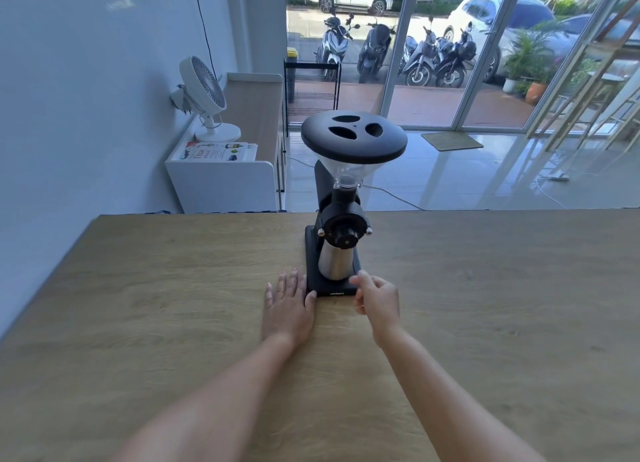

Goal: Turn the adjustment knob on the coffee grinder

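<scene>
The black coffee grinder (341, 215) stands upright on the wooden table (138, 305), close to the middle of the far edge, its front facing the person. Up top, a wide black lid (354, 136) with three oval openings caps the clear funnel-shaped hopper (346, 172). Lower down on the front face sits the adjustment knob (345, 239), black and ribbed, with a small silver screw on either side (nobody is touching it). Beneath the knob, a steel grounds cup (335, 262) rests on the grinder's flat black base (333, 286).

The left hand (289, 307) lies palm down on the table just beside the base's near left corner, fingers stretched out flat and together, gripping nothing; the thumb tip appears to meet the base's front corner. The right hand (377, 300) is at the base's near right corner, raised slightly, fingers loosely curled with thumb and forefinger part-open and empty (a little motion blur here, so contact with the base is hard to call). Both forearms reach in from the near edge.

Past the far edge, off to the left, a white desk fan (204, 96) stands on a white cabinet (221, 181) with a magazine (218, 151) lying next to it. Through the glass doors, motorbikes (398, 53) are parked outside.
</scene>
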A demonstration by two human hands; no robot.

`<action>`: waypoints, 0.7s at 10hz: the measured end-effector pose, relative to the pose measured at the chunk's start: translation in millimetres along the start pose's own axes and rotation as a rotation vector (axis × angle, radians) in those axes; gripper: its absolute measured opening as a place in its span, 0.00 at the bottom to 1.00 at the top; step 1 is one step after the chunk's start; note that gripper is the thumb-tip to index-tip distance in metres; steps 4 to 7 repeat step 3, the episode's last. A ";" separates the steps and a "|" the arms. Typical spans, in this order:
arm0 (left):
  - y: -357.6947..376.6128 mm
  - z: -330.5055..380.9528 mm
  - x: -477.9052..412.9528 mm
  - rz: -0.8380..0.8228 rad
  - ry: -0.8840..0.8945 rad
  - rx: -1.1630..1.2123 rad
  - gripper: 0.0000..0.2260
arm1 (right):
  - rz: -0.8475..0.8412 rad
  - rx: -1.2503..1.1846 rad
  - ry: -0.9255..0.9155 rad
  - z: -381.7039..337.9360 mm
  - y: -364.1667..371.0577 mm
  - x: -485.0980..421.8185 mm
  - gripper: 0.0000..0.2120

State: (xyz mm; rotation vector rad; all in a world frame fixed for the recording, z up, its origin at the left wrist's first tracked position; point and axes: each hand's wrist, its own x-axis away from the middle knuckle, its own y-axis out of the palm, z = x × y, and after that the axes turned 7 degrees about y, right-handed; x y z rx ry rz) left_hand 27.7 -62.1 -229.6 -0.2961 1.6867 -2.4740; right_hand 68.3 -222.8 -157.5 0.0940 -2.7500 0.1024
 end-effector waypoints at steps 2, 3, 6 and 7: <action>3.9 -3.8 39.4 0.009 0.043 -0.072 0.25 | 0.087 0.703 -0.221 54.5 -5.8 13.6 0.12; 9.5 -4.2 53.6 0.015 0.067 -0.107 0.25 | 0.111 0.851 -0.273 69.0 -4.5 23.0 0.16; 9.5 -4.2 53.6 0.015 0.067 -0.107 0.25 | 0.111 0.851 -0.273 69.0 -4.5 23.0 0.16; 9.5 -4.2 53.6 0.015 0.067 -0.107 0.25 | 0.111 0.851 -0.273 69.0 -4.5 23.0 0.16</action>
